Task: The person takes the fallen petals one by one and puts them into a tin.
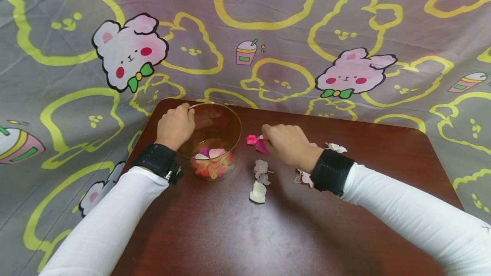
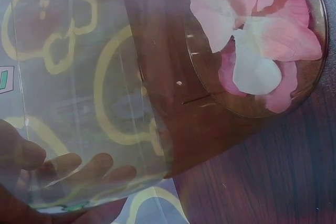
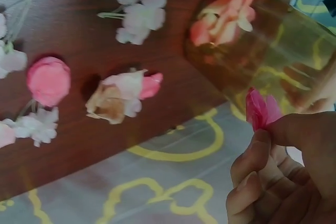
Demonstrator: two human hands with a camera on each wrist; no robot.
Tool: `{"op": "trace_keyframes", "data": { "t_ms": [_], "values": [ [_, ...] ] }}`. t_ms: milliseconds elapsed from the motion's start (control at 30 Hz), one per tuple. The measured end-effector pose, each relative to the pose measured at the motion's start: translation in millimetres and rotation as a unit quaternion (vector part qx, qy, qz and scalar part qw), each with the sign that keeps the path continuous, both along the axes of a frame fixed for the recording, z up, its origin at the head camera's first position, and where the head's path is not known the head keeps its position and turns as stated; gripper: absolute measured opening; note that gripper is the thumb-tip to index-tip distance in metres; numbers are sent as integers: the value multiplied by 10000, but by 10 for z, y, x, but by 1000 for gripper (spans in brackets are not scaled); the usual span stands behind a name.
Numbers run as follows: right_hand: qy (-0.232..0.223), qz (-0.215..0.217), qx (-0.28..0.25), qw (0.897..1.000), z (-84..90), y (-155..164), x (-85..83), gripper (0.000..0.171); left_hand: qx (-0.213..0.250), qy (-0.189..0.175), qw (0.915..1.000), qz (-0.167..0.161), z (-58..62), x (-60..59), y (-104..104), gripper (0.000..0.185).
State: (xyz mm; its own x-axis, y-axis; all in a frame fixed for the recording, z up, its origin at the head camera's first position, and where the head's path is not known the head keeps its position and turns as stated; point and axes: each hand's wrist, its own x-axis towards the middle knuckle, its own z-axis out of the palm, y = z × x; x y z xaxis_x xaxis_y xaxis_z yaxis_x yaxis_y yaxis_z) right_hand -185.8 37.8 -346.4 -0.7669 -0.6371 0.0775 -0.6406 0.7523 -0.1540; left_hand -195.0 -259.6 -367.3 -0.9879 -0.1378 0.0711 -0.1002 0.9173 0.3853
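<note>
On the desk [image 1: 307, 233] the clear jar [image 1: 215, 139] stands left of centre, your left hand [image 1: 175, 125] curled round its far-left rim. Your right hand [image 1: 285, 144] sits just right of the jar, nearer the loose petals, pinching a magenta petal [image 3: 261, 109] at its fingertips [image 3: 252, 153], the jar's mouth just to its left.
</note>
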Motion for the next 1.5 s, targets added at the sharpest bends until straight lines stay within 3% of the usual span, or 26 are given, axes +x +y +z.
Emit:
{"op": "trace_keyframes", "data": {
  "t_ms": [633,1067,1500],
  "values": [
    [92,183,-442,9988,319,-440,21,16,8,-64,10000,18,4,2,8,36],
    [19,139,-281,9995,292,-599,34,13,29,-91,9999,35,7,7,9,37],
    [-50,151,-27,9999,205,-482,78,19,18,-12,10000,5,17,23,13,37]
  ]
}}
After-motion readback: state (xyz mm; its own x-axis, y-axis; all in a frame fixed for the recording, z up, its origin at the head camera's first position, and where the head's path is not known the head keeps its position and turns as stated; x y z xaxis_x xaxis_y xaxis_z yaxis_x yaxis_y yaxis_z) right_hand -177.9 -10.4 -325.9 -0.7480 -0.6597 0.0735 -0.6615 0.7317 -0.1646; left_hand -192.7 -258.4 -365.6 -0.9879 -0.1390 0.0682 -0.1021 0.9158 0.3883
